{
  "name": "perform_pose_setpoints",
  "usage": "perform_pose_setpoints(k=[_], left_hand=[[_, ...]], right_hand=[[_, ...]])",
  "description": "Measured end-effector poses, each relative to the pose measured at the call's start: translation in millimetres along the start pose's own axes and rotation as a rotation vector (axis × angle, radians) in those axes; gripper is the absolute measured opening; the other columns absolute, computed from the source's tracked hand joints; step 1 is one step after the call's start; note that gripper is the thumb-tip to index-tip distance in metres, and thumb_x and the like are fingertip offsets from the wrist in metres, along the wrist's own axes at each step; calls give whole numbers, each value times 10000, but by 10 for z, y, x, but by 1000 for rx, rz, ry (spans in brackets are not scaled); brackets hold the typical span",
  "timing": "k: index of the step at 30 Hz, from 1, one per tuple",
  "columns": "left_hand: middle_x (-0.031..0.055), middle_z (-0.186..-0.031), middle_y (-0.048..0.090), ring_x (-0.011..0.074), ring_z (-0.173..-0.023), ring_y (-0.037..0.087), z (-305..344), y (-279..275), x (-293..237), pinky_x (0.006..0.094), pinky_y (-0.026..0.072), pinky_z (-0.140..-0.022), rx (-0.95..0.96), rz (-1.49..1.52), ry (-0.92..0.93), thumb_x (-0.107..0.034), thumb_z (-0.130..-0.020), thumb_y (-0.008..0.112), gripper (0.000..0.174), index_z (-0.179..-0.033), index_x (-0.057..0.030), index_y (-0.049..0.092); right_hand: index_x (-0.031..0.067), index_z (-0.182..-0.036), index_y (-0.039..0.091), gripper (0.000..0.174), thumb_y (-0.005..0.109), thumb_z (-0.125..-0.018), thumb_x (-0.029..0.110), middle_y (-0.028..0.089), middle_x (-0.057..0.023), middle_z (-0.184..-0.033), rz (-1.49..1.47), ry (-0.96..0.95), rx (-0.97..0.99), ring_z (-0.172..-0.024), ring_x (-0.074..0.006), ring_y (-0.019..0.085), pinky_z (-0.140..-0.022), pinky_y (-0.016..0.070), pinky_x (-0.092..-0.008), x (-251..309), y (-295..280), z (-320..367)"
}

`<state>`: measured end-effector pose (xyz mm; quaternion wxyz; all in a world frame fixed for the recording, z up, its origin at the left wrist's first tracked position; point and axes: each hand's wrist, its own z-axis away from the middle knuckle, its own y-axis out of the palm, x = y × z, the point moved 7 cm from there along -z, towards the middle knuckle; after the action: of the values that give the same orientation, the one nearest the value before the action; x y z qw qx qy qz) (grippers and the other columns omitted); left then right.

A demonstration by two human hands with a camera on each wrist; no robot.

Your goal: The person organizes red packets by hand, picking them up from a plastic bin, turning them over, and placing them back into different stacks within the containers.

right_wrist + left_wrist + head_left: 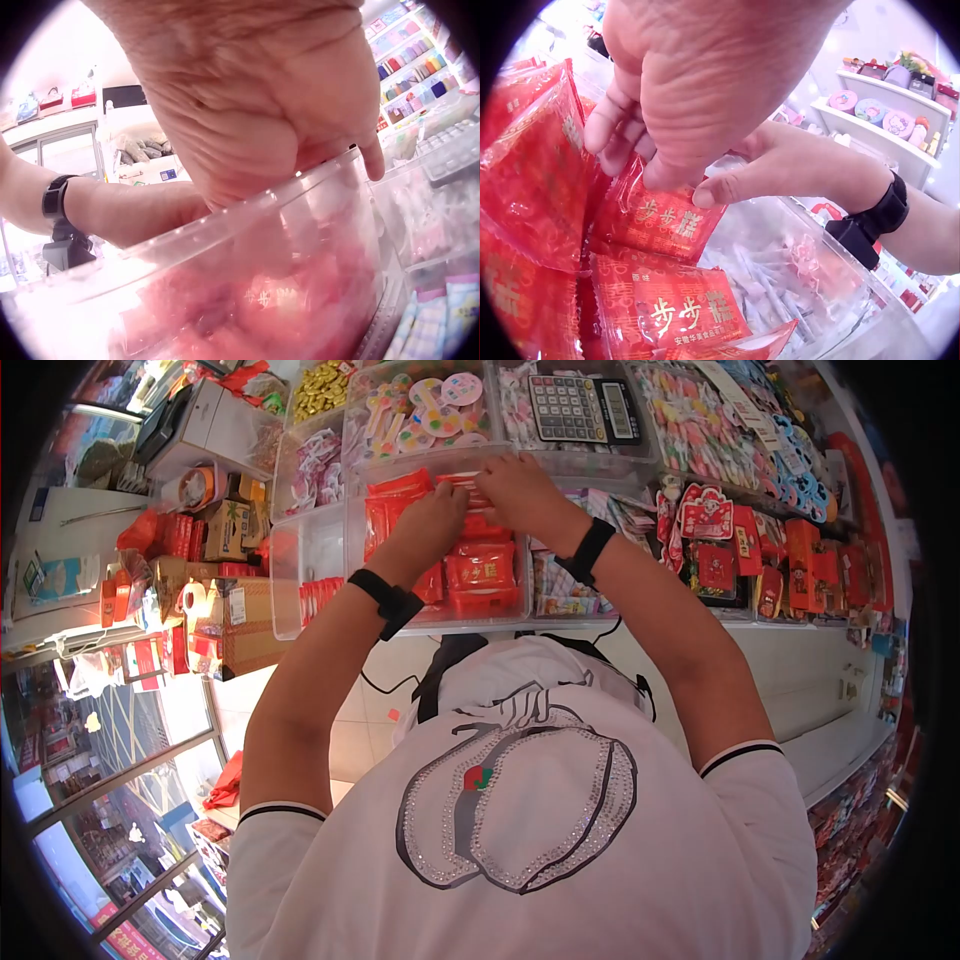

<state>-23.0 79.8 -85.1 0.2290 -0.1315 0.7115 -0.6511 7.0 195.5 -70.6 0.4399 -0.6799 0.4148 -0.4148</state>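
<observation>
Red rice-cake packets with gold characters fill a clear plastic bin (521,605). Inside its back part, my left hand (432,525) pinches one red packet (660,217) by its top edge, fingers bent behind and thumb in front. My right hand (520,492) reaches over the bin's far right part. Its thumb (718,187) lies at the right corner of that same packet in the left wrist view; its other fingers are largely hidden, so I cannot tell whether they grip. Another packet (682,307) lies flat in front, and more stand upright to the left.
Candy bins surround this one: lollipops (430,415) behind, a calculator (583,408) on the back right bin, pastel wrapped sweets (570,585) at right. Red gift packs (710,520) stand farther right. Cardboard boxes (250,620) are at left. The counter's front edge runs before the person's body.
</observation>
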Motion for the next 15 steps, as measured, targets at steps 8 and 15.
perform_pose_setpoints(k=[8, 15], left_hand=[[177, -986, 628, 375, -903, 668, 71, -205, -155, 465, 559, -764, 42, 89, -28, -163, -933, 603, 181, -1035, -20, 560], [169, -986, 678, 373, -906, 684, 126, 48, -170, 466, 555, -771, 199, 123, -14, -227, -937, 610, 206, -1036, -46, 611]], right_hand=[[77, -949, 723, 220, 737, -735, 130, 650, -117, -1073, 61, 20, -27, -1099, -304, 603, -954, 429, -460, 6, 50, 1], [79, -887, 729, 131, 670, -775, 111, 664, -120, -1013, 91, -26, -114, -1046, -304, 621, -890, 452, -460, 33, 8, 19]])
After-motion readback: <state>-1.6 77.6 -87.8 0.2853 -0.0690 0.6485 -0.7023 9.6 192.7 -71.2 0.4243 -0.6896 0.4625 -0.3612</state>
